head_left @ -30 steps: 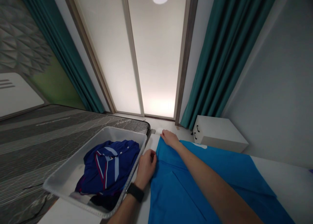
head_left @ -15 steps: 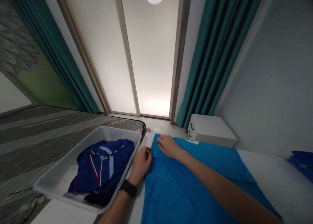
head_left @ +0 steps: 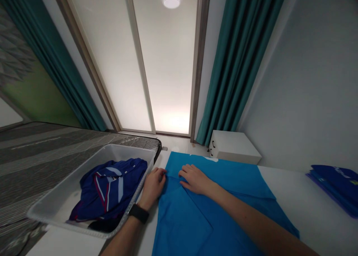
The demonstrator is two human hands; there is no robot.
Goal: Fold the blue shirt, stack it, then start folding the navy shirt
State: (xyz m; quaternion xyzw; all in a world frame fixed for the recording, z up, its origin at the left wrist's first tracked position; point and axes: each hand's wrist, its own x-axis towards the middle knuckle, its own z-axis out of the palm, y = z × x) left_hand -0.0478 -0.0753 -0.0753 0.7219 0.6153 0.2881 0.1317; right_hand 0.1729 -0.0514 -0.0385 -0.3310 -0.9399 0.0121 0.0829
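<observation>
A bright blue shirt lies spread on the white table, part of it folded over itself, with a bit of white print by its far edge. At its left edge, my left hand, with a dark watch on the wrist, pinches the cloth between thumb and fingers. My right hand rests palm down on the shirt just right of the left one, fingers stretched out and slightly bent, pressing on the fabric near a fold line.
Left of the shirt, a translucent plastic bin holds dark blue clothes with red and white trim. Folded blue clothes are stacked at the table's right. Beyond the table stands a white drawer cabinet; a grey mattress is at left.
My right hand has slid from the shirt's far left corner toward me, down to the fold line. My left hand stays at the left edge. The view has shifted slightly right.
</observation>
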